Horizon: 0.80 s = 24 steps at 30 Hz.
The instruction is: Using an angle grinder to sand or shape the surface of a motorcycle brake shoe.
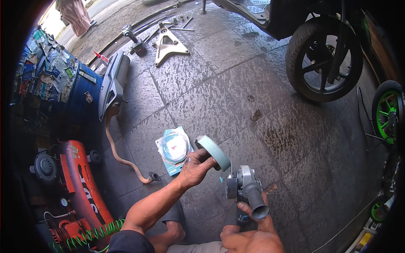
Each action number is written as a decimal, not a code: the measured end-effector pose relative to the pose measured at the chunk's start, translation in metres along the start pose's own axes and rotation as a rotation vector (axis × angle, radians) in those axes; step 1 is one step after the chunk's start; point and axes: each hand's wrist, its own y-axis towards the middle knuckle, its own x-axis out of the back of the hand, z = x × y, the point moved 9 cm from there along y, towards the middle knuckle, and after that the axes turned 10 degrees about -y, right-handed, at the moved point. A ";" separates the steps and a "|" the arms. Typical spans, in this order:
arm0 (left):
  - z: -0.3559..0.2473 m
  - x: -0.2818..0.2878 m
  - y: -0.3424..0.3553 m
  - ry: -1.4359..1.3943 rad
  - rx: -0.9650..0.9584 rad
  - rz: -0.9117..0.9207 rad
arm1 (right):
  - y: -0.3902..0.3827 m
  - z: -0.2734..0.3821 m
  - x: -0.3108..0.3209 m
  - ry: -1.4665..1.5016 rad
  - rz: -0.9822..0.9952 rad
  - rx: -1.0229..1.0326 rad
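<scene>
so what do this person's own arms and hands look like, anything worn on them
The left hand and right hand are bare, with no gloves. A dark short sleeve covers the left upper arm; no sleeve shows on the right.

The scene is viewed from the person's head through a wide fisheye lens, aimed steeply down and forward. The left hand (pixel 195 169) and right hand (pixel 256 211) are seen from nearby, above. Beyond them, the floor (pixel 219 99) is taken in out to its far edge, met by the road (pixel 107 21); toward the dark rim, straight lines are bent.
</scene>
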 end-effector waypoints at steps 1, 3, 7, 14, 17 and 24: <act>0.000 -0.001 0.000 0.038 -0.009 -0.003 | 0.000 0.000 0.002 -0.004 -0.012 -0.012; -0.003 -0.002 -0.002 0.075 -0.018 -0.008 | -0.001 0.007 0.004 -0.010 -0.024 -0.024; -0.018 -0.009 -0.003 0.367 -0.111 0.069 | 0.004 0.022 0.003 0.024 0.002 0.038; -0.042 -0.031 -0.009 0.904 -0.409 0.283 | 0.006 -0.006 -0.005 0.100 0.039 -0.050; -0.034 -0.032 -0.007 0.930 -0.376 0.416 | 0.008 -0.013 -0.004 0.067 0.070 -0.089; 0.048 0.014 0.012 1.576 -0.246 0.589 | 0.010 -0.023 -0.001 -0.048 -0.017 -0.096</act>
